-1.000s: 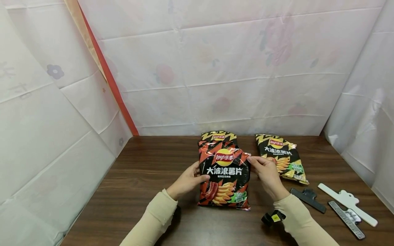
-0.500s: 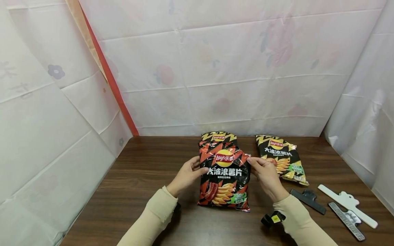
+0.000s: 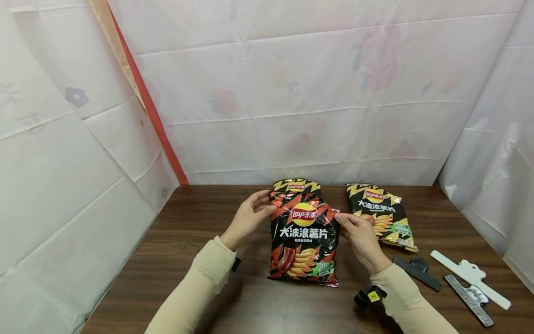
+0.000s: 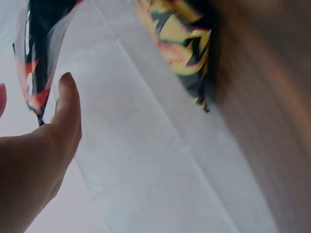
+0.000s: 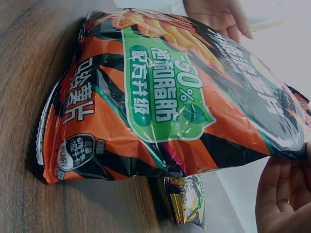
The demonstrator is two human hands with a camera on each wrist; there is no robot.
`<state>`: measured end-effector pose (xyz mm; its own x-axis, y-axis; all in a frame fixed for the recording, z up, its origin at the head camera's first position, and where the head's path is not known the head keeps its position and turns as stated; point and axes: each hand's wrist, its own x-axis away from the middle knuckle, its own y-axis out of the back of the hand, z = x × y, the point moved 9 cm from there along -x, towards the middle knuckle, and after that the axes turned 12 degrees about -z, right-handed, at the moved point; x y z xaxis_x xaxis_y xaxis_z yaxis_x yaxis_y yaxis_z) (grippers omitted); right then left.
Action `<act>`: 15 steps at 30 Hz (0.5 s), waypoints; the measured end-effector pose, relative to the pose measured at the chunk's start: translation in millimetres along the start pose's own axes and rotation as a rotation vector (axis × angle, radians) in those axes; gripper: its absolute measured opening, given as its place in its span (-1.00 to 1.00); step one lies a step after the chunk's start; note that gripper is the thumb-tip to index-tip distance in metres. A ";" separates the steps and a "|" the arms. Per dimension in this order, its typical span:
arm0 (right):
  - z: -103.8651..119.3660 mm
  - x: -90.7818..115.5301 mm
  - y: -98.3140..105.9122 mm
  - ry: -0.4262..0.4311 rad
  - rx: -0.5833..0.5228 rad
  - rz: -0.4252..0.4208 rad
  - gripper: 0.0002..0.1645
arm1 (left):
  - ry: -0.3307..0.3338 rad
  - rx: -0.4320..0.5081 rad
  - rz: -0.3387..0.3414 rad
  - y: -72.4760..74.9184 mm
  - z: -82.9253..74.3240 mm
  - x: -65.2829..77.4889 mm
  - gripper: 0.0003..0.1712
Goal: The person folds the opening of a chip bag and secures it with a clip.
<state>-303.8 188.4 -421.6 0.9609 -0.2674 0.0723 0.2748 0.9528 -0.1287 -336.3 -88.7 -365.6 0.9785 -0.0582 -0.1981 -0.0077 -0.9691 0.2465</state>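
A red and black bag of potato chips point(image 3: 304, 241) stands upright on the table, its front facing the head camera. My right hand point(image 3: 359, 236) pinches its upper right edge between thumb and fingers. At the upper left corner is my left hand point(image 3: 248, 218), thumb by the front edge and fingers reaching behind. In the left wrist view, the bag's corner point(image 4: 36, 87) lies between the thumb and a fairly straight finger point(image 4: 68, 107), with a gap showing. The right wrist view shows the bag's lower front point(image 5: 165, 97) up close.
Behind the red bag stands a yellow and black chip bag point(image 3: 296, 185), mostly hidden. Another yellow and black chip bag point(image 3: 379, 213) lies at the back right. A black clip point(image 3: 417, 272), a white clip point(image 3: 471, 277) and a grey clip point(image 3: 469, 299) lie on the right of the table point(image 3: 187, 241).
My left hand has slid up the bag's left edge, from about mid-height to the upper left corner. The right hand and the bag have stayed nearly still.
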 end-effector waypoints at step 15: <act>1.7 1.6 -1.0 0.003 0.016 0.006 -0.84 | -0.217 -0.290 0.017 -1.1 -68.8 -17.5 -0.33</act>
<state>-302.6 187.3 -419.6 0.9627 -0.2617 0.0682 0.2681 0.9568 -0.1129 -339.2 -70.1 -297.1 0.9120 -0.1532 -0.3805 0.0656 -0.8612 0.5040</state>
